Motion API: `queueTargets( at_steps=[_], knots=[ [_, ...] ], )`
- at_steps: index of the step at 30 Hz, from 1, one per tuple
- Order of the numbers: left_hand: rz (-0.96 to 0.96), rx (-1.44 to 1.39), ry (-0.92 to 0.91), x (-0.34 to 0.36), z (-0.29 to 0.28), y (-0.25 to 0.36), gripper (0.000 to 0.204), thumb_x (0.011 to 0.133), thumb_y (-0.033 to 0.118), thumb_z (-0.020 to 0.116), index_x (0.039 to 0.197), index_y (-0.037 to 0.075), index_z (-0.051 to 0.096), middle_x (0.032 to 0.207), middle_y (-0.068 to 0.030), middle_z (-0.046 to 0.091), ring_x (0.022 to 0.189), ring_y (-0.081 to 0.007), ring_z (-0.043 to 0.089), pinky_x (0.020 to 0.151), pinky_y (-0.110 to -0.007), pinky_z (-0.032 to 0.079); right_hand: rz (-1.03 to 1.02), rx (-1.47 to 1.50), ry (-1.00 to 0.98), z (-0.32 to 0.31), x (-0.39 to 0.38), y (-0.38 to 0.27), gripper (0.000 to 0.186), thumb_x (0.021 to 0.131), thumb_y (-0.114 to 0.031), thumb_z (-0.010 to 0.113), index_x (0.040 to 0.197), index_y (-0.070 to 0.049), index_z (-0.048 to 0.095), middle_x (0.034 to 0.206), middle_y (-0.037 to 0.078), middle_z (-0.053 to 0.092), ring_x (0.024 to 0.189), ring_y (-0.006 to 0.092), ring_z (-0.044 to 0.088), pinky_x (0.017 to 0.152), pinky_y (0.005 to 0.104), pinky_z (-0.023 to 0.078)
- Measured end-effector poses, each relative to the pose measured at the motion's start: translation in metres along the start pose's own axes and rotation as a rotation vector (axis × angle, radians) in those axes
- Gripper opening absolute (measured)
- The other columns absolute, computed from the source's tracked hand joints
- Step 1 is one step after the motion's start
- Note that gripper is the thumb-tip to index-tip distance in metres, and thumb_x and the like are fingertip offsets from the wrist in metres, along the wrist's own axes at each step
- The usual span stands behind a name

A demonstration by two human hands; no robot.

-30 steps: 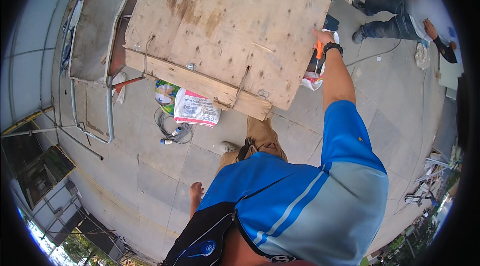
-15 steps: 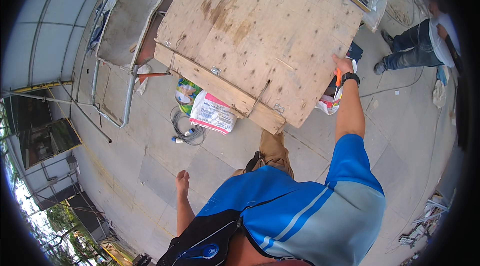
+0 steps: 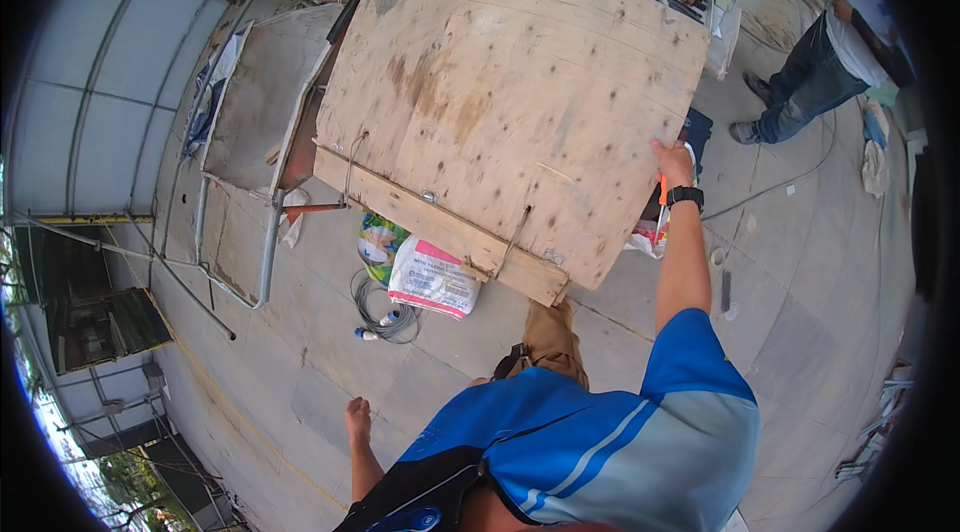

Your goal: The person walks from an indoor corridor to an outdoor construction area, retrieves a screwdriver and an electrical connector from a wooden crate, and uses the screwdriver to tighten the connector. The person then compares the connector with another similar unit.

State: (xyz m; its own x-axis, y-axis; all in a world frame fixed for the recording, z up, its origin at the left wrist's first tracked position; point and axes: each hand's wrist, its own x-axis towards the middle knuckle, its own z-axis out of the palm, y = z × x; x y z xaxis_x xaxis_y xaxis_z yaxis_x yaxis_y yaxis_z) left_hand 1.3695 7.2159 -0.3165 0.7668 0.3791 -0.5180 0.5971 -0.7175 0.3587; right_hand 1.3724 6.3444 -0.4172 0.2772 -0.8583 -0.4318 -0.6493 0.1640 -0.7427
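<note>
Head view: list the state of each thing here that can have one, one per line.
Plywood board: lying flat on a work stand, its right edge gripped.
Right hand: closed on the board's right edge, wrist in a black watch.
Left hand: hanging free, holding nothing.
Cable: coiled on the floor.
White sack: lying on the floor under the board's edge.
Metal frame: standing beside the board.
</note>
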Motion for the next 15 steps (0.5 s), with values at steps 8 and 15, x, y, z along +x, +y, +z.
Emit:
queueTargets(
  at_steps=[8, 15],
  knots=[
    [0.577, -0.021, 0.158, 0.014, -0.047, 0.195, 0.038, 0.096, 0.022, 0.060, 0.123, -0.004, 0.058, 0.113, -0.0160, 0.064, 0.100, -0.0240, 0.060, 0.089, -0.035, 0.047, -0.362, -0.111, 0.289, -0.044, -0.108, -0.058, 0.045, 0.081, -0.036, 0.074, 0.103, 0.001, 0.060, 0.094, 0.020, 0.069, 0.083, 0.0376, 0.066, 0.073, 0.0410, 0.052],
    [1.672, -0.113, 0.309, -0.176, -0.055, 0.527, 0.032, 0.103, 0.017, 0.049, 0.125, -0.004, 0.056, 0.124, -0.0163, 0.058, 0.115, -0.0257, 0.058, 0.097, -0.038, 0.045, -0.575, 0.110, 0.318, -0.093, -0.205, -0.090, 0.043, 0.078, -0.030, 0.078, 0.085, 0.002, 0.050, 0.077, 0.024, 0.060, 0.075, 0.0447, 0.060, 0.063, 0.0473, 0.046]
  ],
)
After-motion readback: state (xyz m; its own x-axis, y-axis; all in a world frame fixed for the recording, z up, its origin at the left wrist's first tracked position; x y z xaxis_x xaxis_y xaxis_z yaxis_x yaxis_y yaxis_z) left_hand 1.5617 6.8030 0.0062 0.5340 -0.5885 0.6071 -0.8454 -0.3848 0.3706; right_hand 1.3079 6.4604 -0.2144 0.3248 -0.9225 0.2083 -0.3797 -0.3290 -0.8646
